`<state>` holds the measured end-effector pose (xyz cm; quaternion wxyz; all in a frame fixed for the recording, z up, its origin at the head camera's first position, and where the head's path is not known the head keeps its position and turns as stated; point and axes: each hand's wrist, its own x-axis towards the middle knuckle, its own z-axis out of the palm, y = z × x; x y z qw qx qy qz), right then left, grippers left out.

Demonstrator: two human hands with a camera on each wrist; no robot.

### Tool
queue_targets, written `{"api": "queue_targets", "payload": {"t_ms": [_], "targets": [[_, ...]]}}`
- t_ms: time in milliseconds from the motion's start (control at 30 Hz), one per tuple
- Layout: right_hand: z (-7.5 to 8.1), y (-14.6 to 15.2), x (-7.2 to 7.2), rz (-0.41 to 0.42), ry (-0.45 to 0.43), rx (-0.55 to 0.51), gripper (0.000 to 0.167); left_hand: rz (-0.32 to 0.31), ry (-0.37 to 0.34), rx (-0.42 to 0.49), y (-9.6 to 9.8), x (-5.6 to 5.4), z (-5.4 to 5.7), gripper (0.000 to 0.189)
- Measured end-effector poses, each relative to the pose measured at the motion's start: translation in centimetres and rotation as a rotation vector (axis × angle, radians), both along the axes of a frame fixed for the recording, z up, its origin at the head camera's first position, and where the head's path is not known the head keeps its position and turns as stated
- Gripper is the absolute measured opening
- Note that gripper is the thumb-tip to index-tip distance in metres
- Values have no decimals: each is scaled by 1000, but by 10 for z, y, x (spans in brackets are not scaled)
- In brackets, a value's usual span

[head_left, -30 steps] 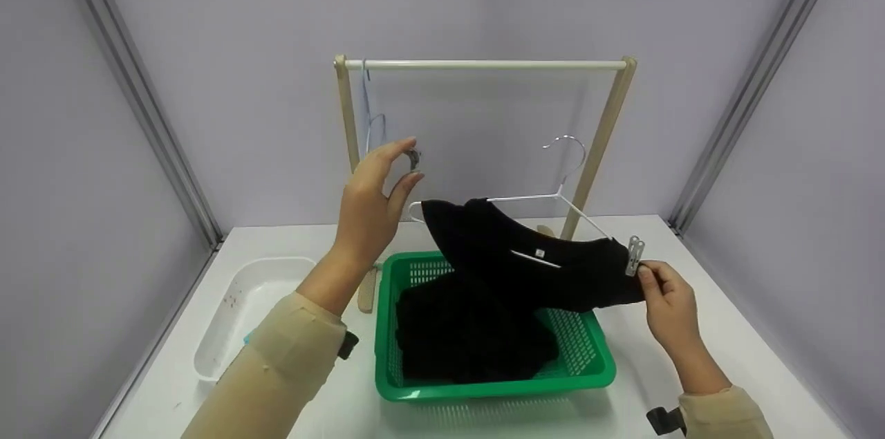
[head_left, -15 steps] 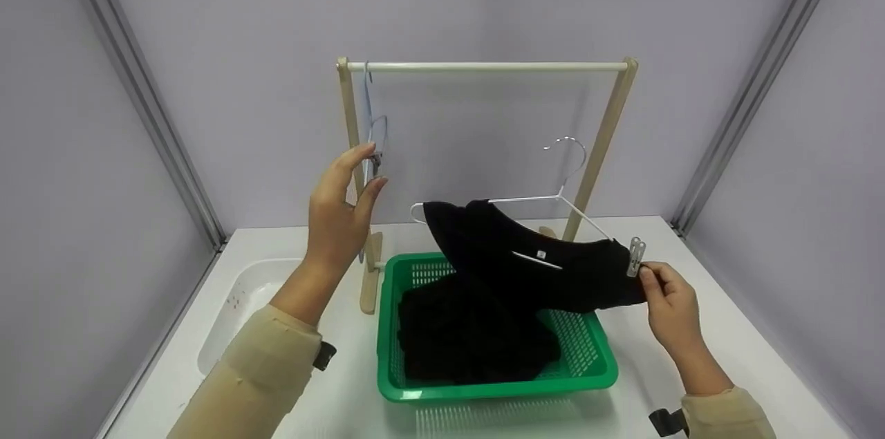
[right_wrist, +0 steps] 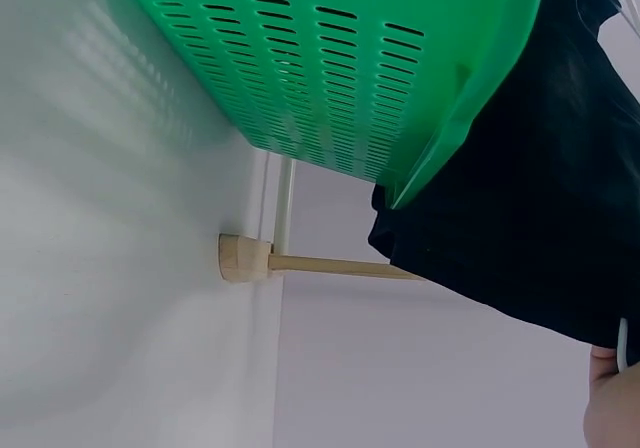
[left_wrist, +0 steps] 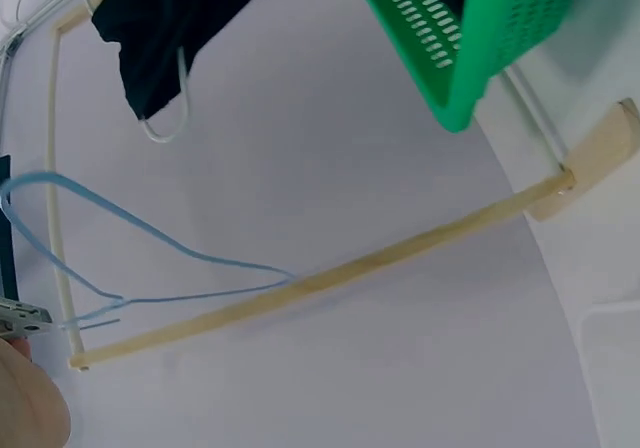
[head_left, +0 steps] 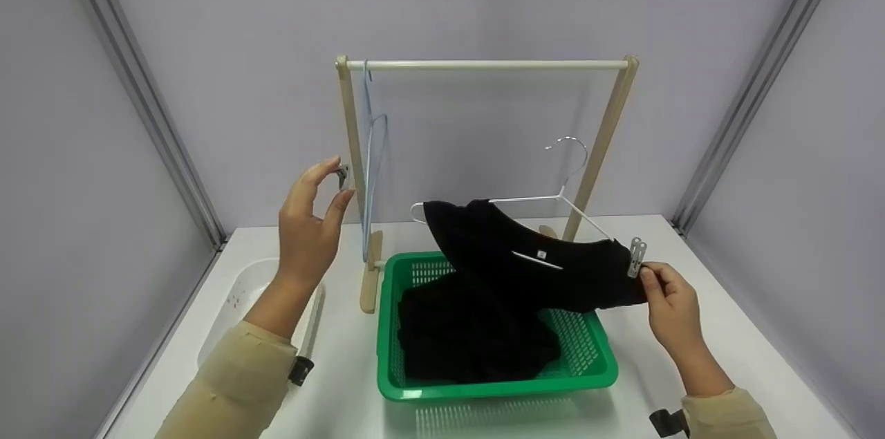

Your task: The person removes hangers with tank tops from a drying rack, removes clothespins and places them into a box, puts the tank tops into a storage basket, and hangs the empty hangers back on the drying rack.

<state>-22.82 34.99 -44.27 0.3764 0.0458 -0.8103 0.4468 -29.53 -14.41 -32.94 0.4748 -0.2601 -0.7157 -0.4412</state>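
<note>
My left hand [head_left: 308,231] pinches a small grey clothespin [head_left: 342,176] between thumb and fingertips, raised left of the rack. In the left wrist view the same clothespin [left_wrist: 22,318] shows at the left edge. My right hand [head_left: 672,307] grips one end of a black garment [head_left: 525,273] threaded on a white wire hanger [head_left: 559,197]. Beside its fingertips a second grey clothespin [head_left: 637,257] is clipped at the garment's shoulder. The garment slopes down over the green basket [head_left: 498,392], where more black cloth [head_left: 470,335] is heaped. The hanger's hook stands upright, off the rail.
Behind the basket stands a rack with wooden legs and a white rail [head_left: 484,66]. A light blue hanger [head_left: 368,169] hangs at its left end. At the left a white tray [head_left: 238,287] lies partly behind my left arm. Grey walls enclose the table.
My left hand has moved left and somewhat down, carrying the clothespin from in front of the rack to outside its left leg. The right hand and garment have stayed in place.
</note>
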Motion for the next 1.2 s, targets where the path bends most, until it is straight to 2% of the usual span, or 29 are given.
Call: {"api": "queue_targets", "payload": {"t_ms": [300,600,1067,1200], "targets": [[25,-22,22,8,-2,-18,13,57,-61,-17,-21,4,-19,43],[1,2,6,-36,-35,-8,14,96,-127,-1,-35,7,-38,42],[-2,6,8,-43,-30,-10,14,135,-202,-29,-55,9,-76,43],[3,0,13,-27,-20,-20,14,159,-208,-28,-63,10,-89,43]]}}
